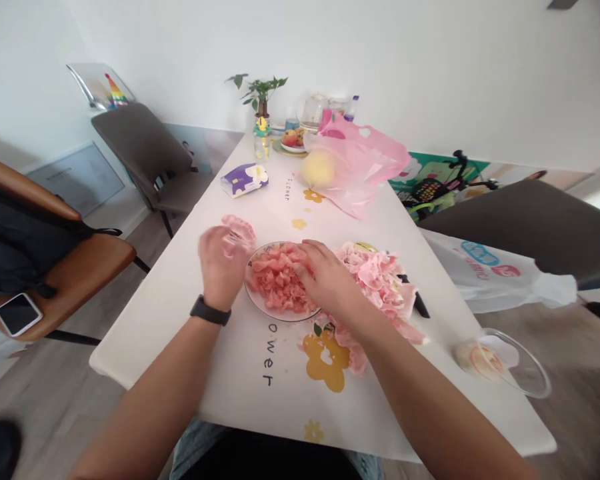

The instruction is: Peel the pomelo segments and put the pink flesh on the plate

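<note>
A glass plate [253, 297] heaped with pink pomelo flesh [280, 280] sits in the middle of the white table [260, 373]. My right hand [330, 280] rests on the flesh, its fingers curled into the pieces at the plate's right side. My left hand [220, 263], with a black band on the wrist, hovers just left of the plate and is closed on a pale pink piece of pomelo. A pile of pink pomelo peel and pith [385, 283] lies right of the plate. A separate pink segment [240, 230] lies behind my left hand.
A pink plastic bag [360, 160] and a yellow pomelo [319, 168] lie further back, with a tissue pack [244, 180], fruit dish, plant and kettle. A black knife [420, 303] lies by the peel. A glass bowl [510, 360] stands at the right edge. Chairs stand on both sides.
</note>
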Available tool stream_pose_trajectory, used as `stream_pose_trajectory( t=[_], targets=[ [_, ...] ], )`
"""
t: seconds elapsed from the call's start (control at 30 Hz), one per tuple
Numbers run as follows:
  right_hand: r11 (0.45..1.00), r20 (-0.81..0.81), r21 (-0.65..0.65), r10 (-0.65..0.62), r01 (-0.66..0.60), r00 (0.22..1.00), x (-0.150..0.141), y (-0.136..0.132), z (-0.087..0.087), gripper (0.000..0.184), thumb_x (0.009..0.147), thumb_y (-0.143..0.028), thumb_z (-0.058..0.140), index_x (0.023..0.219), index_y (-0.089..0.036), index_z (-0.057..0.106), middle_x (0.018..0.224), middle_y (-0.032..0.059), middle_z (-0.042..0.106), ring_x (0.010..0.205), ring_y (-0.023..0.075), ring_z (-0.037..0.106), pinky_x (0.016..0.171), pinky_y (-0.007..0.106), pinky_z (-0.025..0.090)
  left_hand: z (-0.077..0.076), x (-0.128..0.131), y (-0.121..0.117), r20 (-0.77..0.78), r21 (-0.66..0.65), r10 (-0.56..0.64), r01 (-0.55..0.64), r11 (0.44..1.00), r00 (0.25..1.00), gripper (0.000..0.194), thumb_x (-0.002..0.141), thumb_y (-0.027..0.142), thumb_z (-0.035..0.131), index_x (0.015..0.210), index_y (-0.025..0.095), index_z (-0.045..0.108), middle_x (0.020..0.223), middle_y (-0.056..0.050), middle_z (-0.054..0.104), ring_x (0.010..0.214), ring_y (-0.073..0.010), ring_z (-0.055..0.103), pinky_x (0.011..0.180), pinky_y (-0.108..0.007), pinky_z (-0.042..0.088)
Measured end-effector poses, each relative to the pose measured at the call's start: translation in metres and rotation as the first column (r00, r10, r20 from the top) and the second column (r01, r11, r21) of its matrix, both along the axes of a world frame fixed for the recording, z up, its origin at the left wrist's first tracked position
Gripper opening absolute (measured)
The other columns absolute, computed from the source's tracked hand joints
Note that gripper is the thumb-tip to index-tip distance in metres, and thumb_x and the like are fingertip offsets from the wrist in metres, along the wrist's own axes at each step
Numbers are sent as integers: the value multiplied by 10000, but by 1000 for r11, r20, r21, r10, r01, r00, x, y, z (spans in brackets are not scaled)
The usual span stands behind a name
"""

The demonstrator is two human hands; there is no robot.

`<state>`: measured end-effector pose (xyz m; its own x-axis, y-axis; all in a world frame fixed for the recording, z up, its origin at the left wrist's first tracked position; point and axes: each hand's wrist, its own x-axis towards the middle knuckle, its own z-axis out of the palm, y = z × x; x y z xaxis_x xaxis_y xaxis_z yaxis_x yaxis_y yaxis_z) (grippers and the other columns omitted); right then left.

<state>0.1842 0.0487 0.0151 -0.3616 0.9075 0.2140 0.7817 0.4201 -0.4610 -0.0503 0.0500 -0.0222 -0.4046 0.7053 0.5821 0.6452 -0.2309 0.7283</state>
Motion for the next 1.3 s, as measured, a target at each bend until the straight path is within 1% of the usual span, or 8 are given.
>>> stream_pose_trajectory(
  t=[0.07, 0.13, 0.27, 0.43, 0.6, 0.7, 1.0, 1.3],
  targets=[
    [1000, -30, 1, 0, 0, 1000, 0, -1, 3, 484, 1049, -354, 477, 1482, -169, 593, 1560, 186, 592, 1483, 350, 527, 1252, 567, 412, -3, -15, 13, 68, -144, 188, -177, 974, 980, 546, 854, 215, 698, 1365, 91, 553, 1521, -275, 511, 1499, -364, 441, 1288, -524, 321],
    [1000, -47, 2, 15, -15, 999, -3, 0, 7, 456, 1039, -344, 491, 1454, -197, 606, 1527, 167, 619, 1455, 343, 553, 1237, 566, 427, -8, -26, 26, 152, -405, 204, -127, 905, 967, 628, 838, 320, 756, 1370, 76, 527, 1501, -300, 528, 1469, -397, 474, 1256, -542, 352],
    [998, -33, -5, 60, -60, 998, -20, 7, 17, 445, 1025, -310, 495, 1427, -167, 619, 1501, 175, 635, 1435, 340, 565, 1228, 538, 429, -20, -32, 44, 212, -498, 194, -65, 865, 958, 404, 801, 379, 788, 1090, 147, 627, 1130, -197, 712, 1113, -378, 685, 1028, -536, 534],
    [989, 12, -91, 120, -118, 993, -63, 34, 20, 514, 1020, -287, 515, 1519, -167, 538, 1564, 183, 583, 1449, 328, 554, 1225, 492, 421, -19, -24, 43, 217, -422, 242, -132, 897, 946, 455, 767, 199, 755, 1196, 164, 608, 1229, -175, 640, 1223, -356, 617, 1119, -527, 484],
    [983, 48, -109, 153, -147, 987, -107, 67, 19, 719, 984, -299, 615, 1623, -71, 376, 1575, 293, 538, 1428, 399, 570, 1167, 522, 461, -6, -25, 31, 230, -316, 245, -166, 934, 942, 528, 790, 131, 710, 1309, 158, 610, 1301, -168, 565, 1255, -309, 591, 1189, -474, 447],
    [978, 48, -114, 180, -173, 983, -121, 76, 22, 667, 962, -292, 645, 1564, -93, 437, 1493, 273, 625, 1343, 389, 637, 1104, 490, 506, 0, -26, 26, 224, -212, 192, -144, 967, 955, 556, 784, 93, 701, 1334, 135, 628, 1321, -174, 547, 1252, -294, 602, 1183, -441, 462],
    [978, -1, -175, 118, -116, 993, -119, 70, 28, 253, 934, -340, 606, 1130, -189, 556, 1108, 188, 782, 938, 323, 735, 796, 412, 568, 6, -21, 23, 160, -63, 45, -35, 997, 986, 472, 811, 129, 703, 1277, 205, 693, 1265, -115, 655, 1264, -295, 624, 1197, -466, 464],
    [975, -70, -168, 132, -142, 989, -111, 65, 31, 243, 885, -338, 614, 1071, -223, 506, 1050, 120, 758, 866, 280, 699, 768, 397, 547, 12, -19, 14, 220, -51, -27, 39, 998, 975, 571, 765, 64, 668, 1321, 195, 653, 1344, -125, 653, 1297, -301, 623, 1190, -484, 484]
  ],
)
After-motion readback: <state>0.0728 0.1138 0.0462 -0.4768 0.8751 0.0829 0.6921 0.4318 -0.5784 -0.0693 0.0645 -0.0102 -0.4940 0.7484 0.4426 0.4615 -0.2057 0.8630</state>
